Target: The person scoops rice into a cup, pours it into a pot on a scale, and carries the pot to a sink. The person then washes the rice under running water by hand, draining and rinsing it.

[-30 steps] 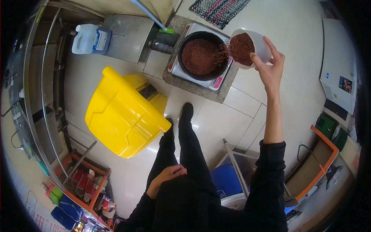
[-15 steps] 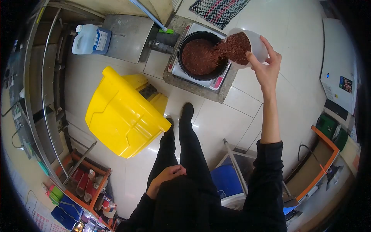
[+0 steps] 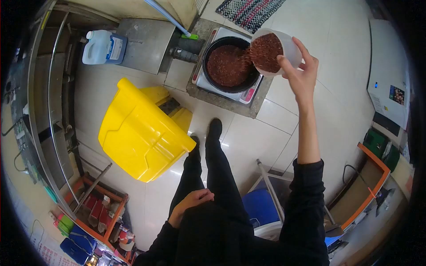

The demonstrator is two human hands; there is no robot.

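My right hand [image 3: 302, 73] grips a white translucent tub [image 3: 290, 49], tilted to the left over the rim of a round black pan. Reddish-brown granules [image 3: 266, 52] fall from it into the black pan [image 3: 206, 73], where more of the same lie. Under the pan is a white and red scale [image 3: 247, 95] on a stone slab [image 3: 197, 92]. My left hand [image 3: 193, 201] rests near my lap with its fingers curled together; what it holds, if anything, is hidden.
A large yellow plastic bin [image 3: 142, 133] stands left of my legs. A blue jug [image 3: 104, 47] is on a metal surface [image 3: 146, 44] at the upper left. A woven mat [image 3: 250, 12] lies beyond the pan. Blue containers [image 3: 262, 206] are beside my right leg.
My right hand and the tub have moved left, further over the pan. Granules keep falling into the pan. My left hand has stayed in place.
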